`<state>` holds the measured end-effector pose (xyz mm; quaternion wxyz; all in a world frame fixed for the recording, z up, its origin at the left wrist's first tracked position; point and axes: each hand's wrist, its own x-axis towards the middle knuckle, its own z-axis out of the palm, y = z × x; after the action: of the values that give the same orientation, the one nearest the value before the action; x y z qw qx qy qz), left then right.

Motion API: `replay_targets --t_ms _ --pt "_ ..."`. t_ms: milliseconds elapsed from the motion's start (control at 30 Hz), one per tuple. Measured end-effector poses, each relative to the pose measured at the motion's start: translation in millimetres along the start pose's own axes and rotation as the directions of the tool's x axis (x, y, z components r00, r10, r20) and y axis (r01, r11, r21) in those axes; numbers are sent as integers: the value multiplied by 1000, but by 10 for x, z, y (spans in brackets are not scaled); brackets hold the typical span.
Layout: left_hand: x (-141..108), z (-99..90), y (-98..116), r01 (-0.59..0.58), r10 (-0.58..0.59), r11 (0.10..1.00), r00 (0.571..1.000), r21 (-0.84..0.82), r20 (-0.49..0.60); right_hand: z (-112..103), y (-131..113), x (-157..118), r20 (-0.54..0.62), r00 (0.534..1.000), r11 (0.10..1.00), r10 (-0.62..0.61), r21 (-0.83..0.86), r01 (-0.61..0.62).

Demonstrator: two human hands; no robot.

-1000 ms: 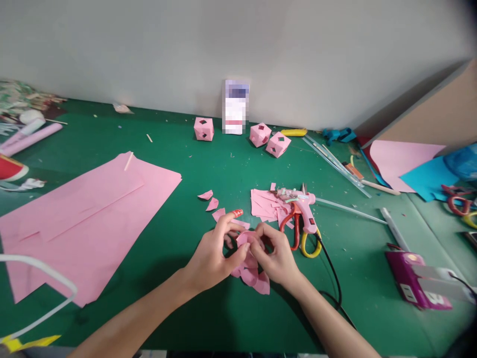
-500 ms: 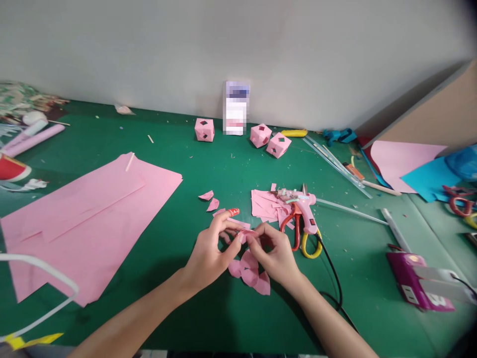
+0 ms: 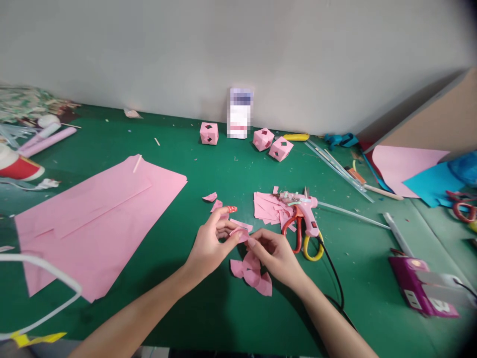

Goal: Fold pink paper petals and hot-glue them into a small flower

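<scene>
My left hand (image 3: 214,241) is closed, pinching a small curled pink paper piece (image 3: 241,234) between thumb and fingers; red tape or a bandage wraps its raised forefinger. Against the right edge of that piece, my right hand (image 3: 274,251) is closed with thumb and forefinger pinched together. Below the hands several rounded pink paper petals (image 3: 252,276) lie on the green table. Small cut petals (image 3: 210,197) and a narrow pink strip lie just beyond my left hand. A pink glue gun (image 3: 303,206) rests over scissors with red and yellow handles (image 3: 313,251), beside pink paper strips (image 3: 266,208).
Large pink paper sheets (image 3: 100,223) cover the left of the table. Pink paper cubes with cut-outs (image 3: 209,134) stand at the back near a blurred card (image 3: 239,114). At right is a purple power strip (image 3: 417,283). The glue gun's black cord (image 3: 333,278) runs toward me.
The view has shifted slightly, moving everything a little right and down. My fingers have moved slightly on the paper piece, which now shows more of its surface between my hands.
</scene>
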<state>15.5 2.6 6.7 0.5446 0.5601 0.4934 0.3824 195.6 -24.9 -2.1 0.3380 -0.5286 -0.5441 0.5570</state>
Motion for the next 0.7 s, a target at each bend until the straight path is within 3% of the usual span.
replay_targets --t_ms 333,567,700 --pt "-14 0 -3 -42 32 994 995 100 93 45 3 16 -179 962 957 -205 -242 159" --pt "3 15 -3 -53 56 994 998 98 -30 71 33 44 -158 981 983 -111 -162 85" --pt "20 -7 28 -9 12 995 1000 95 -28 98 25 52 -146 985 987 -88 -145 67"
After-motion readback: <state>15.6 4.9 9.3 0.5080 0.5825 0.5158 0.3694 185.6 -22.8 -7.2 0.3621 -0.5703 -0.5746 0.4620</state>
